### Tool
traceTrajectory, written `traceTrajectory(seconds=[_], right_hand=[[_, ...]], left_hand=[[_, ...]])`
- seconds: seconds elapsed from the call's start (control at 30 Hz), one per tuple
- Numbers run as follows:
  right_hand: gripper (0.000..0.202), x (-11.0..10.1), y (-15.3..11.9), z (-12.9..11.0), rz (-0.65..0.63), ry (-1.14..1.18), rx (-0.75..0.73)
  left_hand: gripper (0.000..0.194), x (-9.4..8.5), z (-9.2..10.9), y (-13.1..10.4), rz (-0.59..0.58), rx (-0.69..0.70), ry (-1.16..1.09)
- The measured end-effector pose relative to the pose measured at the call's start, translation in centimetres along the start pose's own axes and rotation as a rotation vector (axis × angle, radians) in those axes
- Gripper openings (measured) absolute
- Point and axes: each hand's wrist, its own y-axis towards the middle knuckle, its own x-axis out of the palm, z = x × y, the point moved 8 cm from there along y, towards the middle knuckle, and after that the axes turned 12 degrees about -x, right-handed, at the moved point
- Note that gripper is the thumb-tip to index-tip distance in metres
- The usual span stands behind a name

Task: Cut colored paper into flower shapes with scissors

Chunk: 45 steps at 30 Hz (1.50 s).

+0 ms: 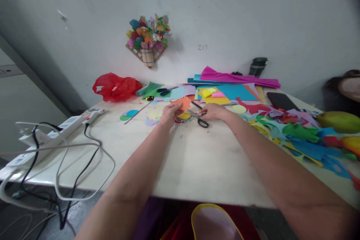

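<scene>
An orange paper cut-out with a wavy, petal-like edge (185,103) is pinched in my left hand (169,115). Just to its right, my right hand (213,111) is closed around a pair of scissors (203,123); one dark handle loop shows below the fingers, and the blades point left toward the paper. A thin black stick or pen (196,105) lies close to the right fingertips; whether the hand touches it I cannot tell. Under the cut-out sits a round item with yellow in it (184,117), partly covered by my left hand.
Paper scraps (302,131) cover the table's right side beside a phone (282,101). Coloured sheets (236,92) and a second pair of scissors (164,91) lie at the back. A red plastic bag (116,87) stands back left; power strips (66,127) and loose cables occupy the left edge.
</scene>
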Motion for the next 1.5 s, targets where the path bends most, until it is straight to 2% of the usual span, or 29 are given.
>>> traceTrajectory(seconds=[0.07, 0.23, 0.4, 0.53, 0.67, 0.73, 0.83, 0.93, 1.0, 1.27, 1.5], right_hand=[[0.028, -0.3, 0.1, -0.5, 0.087, 0.158, -0.051], [0.033, 1.0, 0.7, -2.0, 0.197, 0.808, -0.144], [0.02, 1.4, 1.2, -1.9, 0.307, 1.059, -0.118], [0.01, 1.4, 1.2, -1.4, 0.312, 1.034, -0.071], [0.022, 0.6, 0.9, -0.2, 0.387, 0.765, -0.002], [0.021, 0.0, 0.7, 0.2, 0.437, 0.667, 0.014], [0.005, -0.4, 0.6, 0.2, 0.488, 0.823, -0.004], [0.01, -0.3, 0.8, -0.3, 0.486, 1.074, -0.045], [0.015, 0.0, 0.9, -0.6, 0.489, 1.141, -0.066], [0.026, 1.3, 2.1, 0.3, 0.554, 0.995, -0.079], [0.042, 0.4, 1.6, 0.2, 0.616, 0.786, -0.091]], left_hand=[[0.035, 0.3, 0.0, -0.1, -0.013, 0.02, -0.001], [0.04, 1.0, -0.2, -0.3, -0.035, 0.045, 0.008], [0.038, 1.5, -0.6, -0.3, -0.054, 0.036, 0.025], [0.042, 1.2, -0.5, -0.2, -0.025, 0.052, -0.005], [0.045, 0.9, -0.5, -0.1, -0.003, 0.061, -0.024], [0.045, 0.8, -0.5, 0.0, 0.001, 0.057, -0.022], [0.043, 0.8, -0.7, 0.1, 0.003, 0.04, -0.001], [0.044, 0.9, -0.8, 0.1, -0.009, 0.026, 0.03], [0.045, 1.2, -0.9, 0.0, -0.025, 0.02, 0.054], [0.047, 2.5, -1.0, -0.8, -0.11, -0.017, 0.097], [0.047, 2.9, -1.1, -1.1, -0.175, -0.048, 0.12]])
